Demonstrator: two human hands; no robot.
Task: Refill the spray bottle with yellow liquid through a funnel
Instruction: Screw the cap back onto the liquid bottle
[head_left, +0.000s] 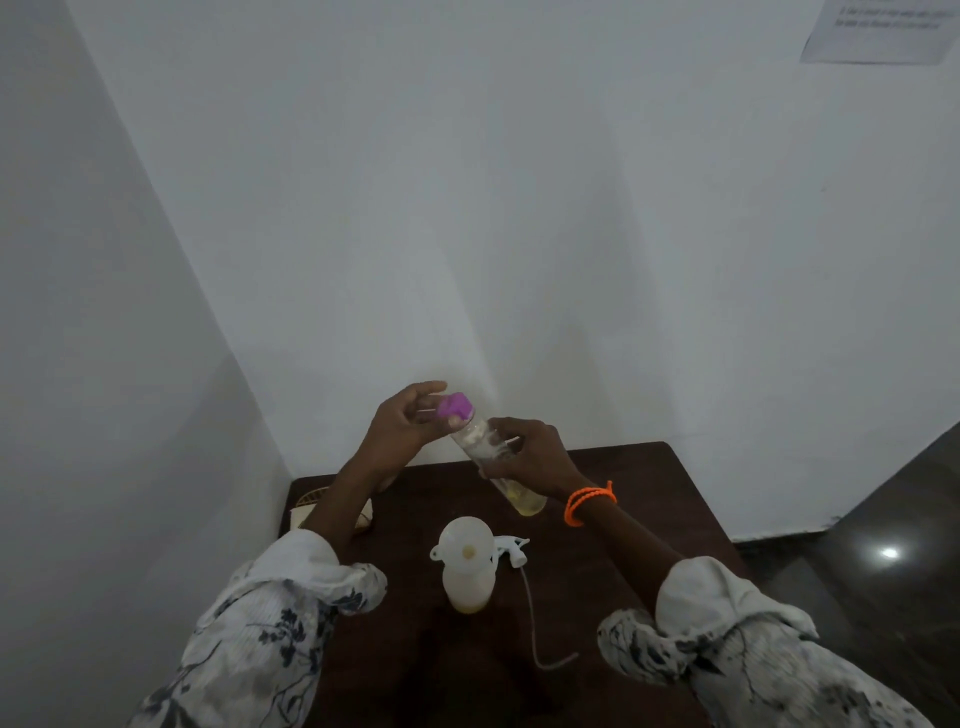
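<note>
A clear bottle (488, 447) with a little yellow liquid at its bottom is held tilted above the table, its top pointing up and left. My right hand (535, 457) grips its body. My left hand (405, 426) holds the purple cap (456, 406) at the bottle's top. Nearer to me a white spray bottle (466, 584) stands upright on the table with a white funnel (465, 543) seated in its neck and some yellow liquid at its base. Its white spray head (511, 548) lies beside it on the right, its long dip tube (535, 623) trailing toward me.
The dark brown table (649, 488) sits in a corner between white walls. A small woven object with a pale cloth (311, 506) lies at the table's far left, partly behind my left forearm. Dark shiny floor (883, 545) lies to the right.
</note>
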